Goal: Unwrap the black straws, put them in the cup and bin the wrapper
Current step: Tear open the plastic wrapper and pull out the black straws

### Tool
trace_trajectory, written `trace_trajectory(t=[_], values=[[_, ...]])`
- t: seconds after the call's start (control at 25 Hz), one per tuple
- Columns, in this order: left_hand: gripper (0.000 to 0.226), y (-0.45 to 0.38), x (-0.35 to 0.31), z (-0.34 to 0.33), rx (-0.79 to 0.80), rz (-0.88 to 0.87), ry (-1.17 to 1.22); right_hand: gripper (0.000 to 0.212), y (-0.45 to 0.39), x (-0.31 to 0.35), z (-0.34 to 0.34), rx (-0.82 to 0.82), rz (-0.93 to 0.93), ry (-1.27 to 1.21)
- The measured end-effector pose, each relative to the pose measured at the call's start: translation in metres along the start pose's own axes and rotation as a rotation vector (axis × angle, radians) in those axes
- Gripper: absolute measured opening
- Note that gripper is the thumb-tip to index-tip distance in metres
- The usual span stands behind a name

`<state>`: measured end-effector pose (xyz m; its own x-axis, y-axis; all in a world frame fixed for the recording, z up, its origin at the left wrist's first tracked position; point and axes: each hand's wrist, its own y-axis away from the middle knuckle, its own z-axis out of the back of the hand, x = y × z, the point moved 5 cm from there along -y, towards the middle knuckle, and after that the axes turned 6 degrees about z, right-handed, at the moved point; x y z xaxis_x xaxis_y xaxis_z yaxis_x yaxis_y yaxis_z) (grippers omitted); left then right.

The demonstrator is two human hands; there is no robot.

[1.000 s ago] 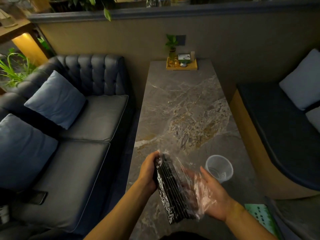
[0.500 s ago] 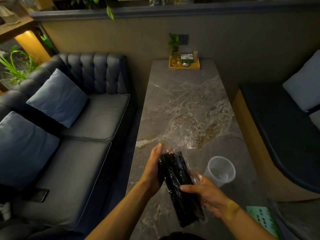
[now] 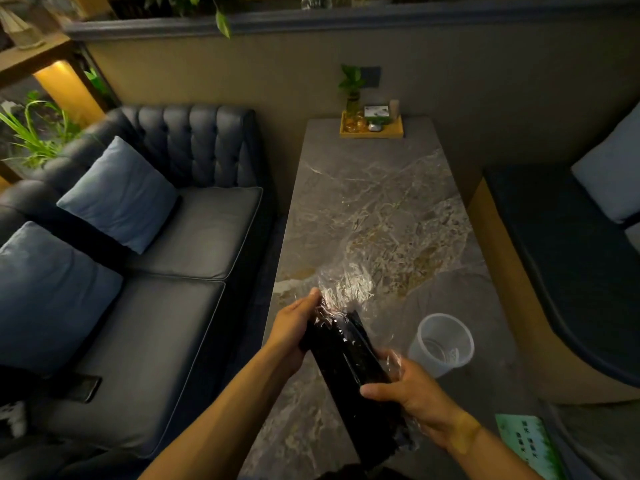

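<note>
A bundle of black straws (image 3: 349,368) in a clear crinkled plastic wrapper (image 3: 349,285) is held above the near end of the marble table (image 3: 374,202). My left hand (image 3: 294,334) grips the bundle's far end, where loose wrapper fans out beyond the straws. My right hand (image 3: 412,400) is closed on the bundle's middle from the right, thumb on top. A clear plastic cup (image 3: 441,344) stands upright on the table just right of the bundle.
A wooden tray (image 3: 372,128) with a small plant and bottles sits at the table's far end. A dark sofa (image 3: 173,271) with blue cushions runs along the left, a bench (image 3: 571,265) on the right. A green card (image 3: 530,445) lies at the near right corner.
The bundle has turned from edge-on to lying flatter. My right hand went from an open palm under the wrapper to a closed grip on the bundle. The loose wrapper now bunches past my left hand.
</note>
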<state>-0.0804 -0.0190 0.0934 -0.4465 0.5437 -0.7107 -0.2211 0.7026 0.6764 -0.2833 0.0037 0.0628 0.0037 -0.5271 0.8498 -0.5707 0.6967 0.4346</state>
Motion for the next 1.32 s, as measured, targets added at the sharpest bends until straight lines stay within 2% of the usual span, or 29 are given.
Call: trace_trajectory(t=[0.08, 0.2, 0.36, 0.44, 0.56, 0.6, 0.68, 0.84, 0.88, 1.0, 1.04, 1.12, 1.2, 1.32], values=[[0.043, 0.004, -0.003, -0.005, -0.003, -0.059, -0.052, 0.069, 0.000, -0.003, 0.002, 0.011, -0.011, 0.004], [0.056, 0.013, -0.019, -0.013, 0.086, -0.269, -0.176, 0.076, 0.001, 0.019, 0.012, -0.032, 0.048, 0.051], [0.034, 0.028, -0.036, -0.033, 0.286, -0.479, -0.508, 0.078, 0.002, 0.104, 0.018, -0.095, 0.344, 0.139], [0.026, 0.032, -0.037, -0.045, 0.382, -0.530, -0.657, 0.069, 0.005, 0.141, 0.010, -0.059, 0.424, 0.361], [0.023, 0.031, -0.035, -0.051, 0.476, -0.570, -0.830, 0.039, 0.003, 0.165, -0.001, -0.018, 0.379, 0.938], [0.023, 0.029, -0.034, -0.051, 0.502, -0.558, -0.857, 0.027, 0.001, 0.167, -0.004, -0.003, 0.363, 1.040], [0.023, 0.025, -0.033, -0.049, 0.524, -0.538, -0.861, 0.010, -0.002, 0.163, -0.006, 0.019, 0.314, 0.990], [0.010, 0.013, -0.025, -0.042, 0.416, -0.540, -0.752, 0.006, -0.009, 0.141, -0.001, -0.039, 0.173, 0.632], [0.011, 0.011, -0.020, -0.040, 0.333, -0.549, -0.735, 0.006, -0.010, 0.134, 0.000, -0.058, 0.150, 0.565], [0.030, 0.018, -0.008, -0.029, -0.095, -0.633, -0.712, 0.006, -0.014, 0.113, 0.000, -0.138, 0.118, 0.425], [0.026, 0.021, -0.003, -0.027, -0.130, -0.614, -0.627, 0.006, -0.015, 0.106, 0.001, -0.169, 0.115, 0.405], [0.022, 0.023, 0.015, -0.031, -0.011, -0.440, -0.458, 0.008, -0.016, 0.092, 0.001, -0.231, 0.115, 0.408], [0.034, 0.026, 0.031, -0.039, 0.145, -0.214, -0.368, 0.013, -0.015, 0.081, 0.001, -0.278, 0.127, 0.453], [0.029, 0.028, 0.039, -0.041, 0.203, -0.087, -0.340, 0.019, -0.015, 0.072, 0.000, -0.314, 0.143, 0.497]])
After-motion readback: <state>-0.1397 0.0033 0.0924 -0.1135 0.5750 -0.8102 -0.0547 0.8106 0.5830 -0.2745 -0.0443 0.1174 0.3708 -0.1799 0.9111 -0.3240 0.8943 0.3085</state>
